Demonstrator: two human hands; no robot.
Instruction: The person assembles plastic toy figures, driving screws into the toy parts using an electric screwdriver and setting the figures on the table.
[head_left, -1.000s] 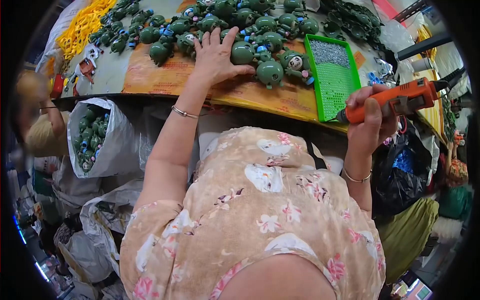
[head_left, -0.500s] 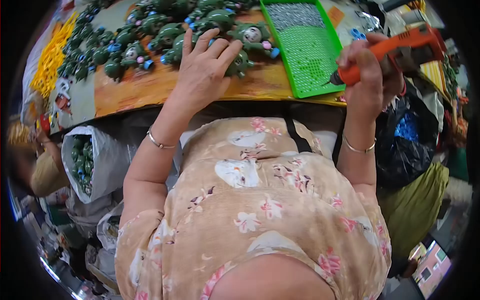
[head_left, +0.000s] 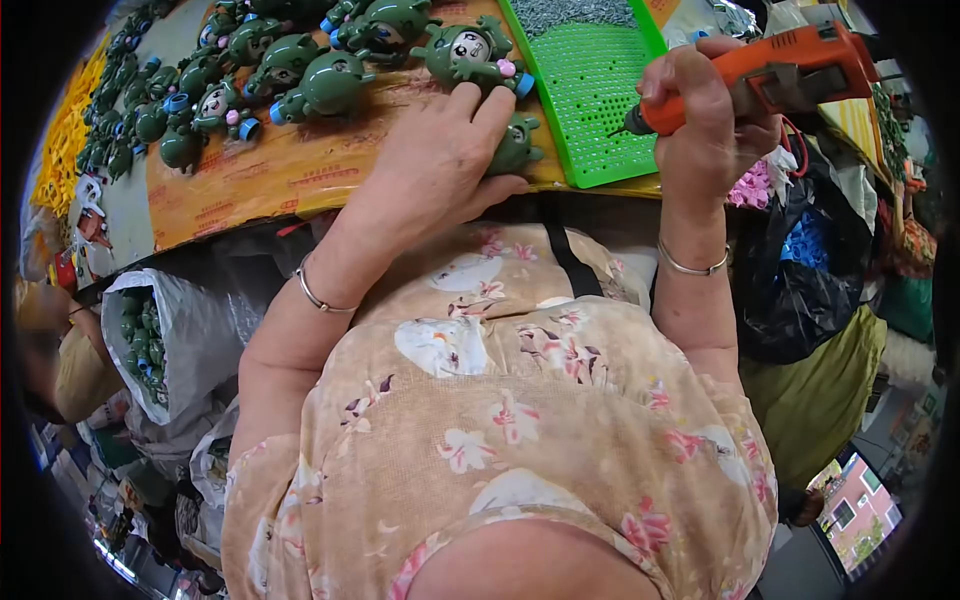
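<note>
My left hand (head_left: 435,160) is at the table's front edge, its fingers and thumb closed around a small dark green toy figure (head_left: 517,145), whose inner part is hidden by the hand. Just beyond the fingertips lies another green toy figure (head_left: 470,50) with a white face, a pink ball and a blue end piece. My right hand (head_left: 700,110) grips an orange electric screwdriver (head_left: 800,68), its tip pointing left over a green perforated tray (head_left: 592,170). Small metal screws (head_left: 580,14) fill the far end of that tray.
Several green toy figures (head_left: 335,85) cover the table's left side, with yellow pieces (head_left: 65,150) at the far left. A white sack (head_left: 205,330) of green parts stands below. To the right hang a black bag (head_left: 800,310) and pink pieces (head_left: 752,188). Another person's arm (head_left: 85,365) shows at left.
My left hand has moved right and nearer, from resting over the figures to closing around one at the edge. The right hand with the screwdriver has shifted slightly left and away from me.
</note>
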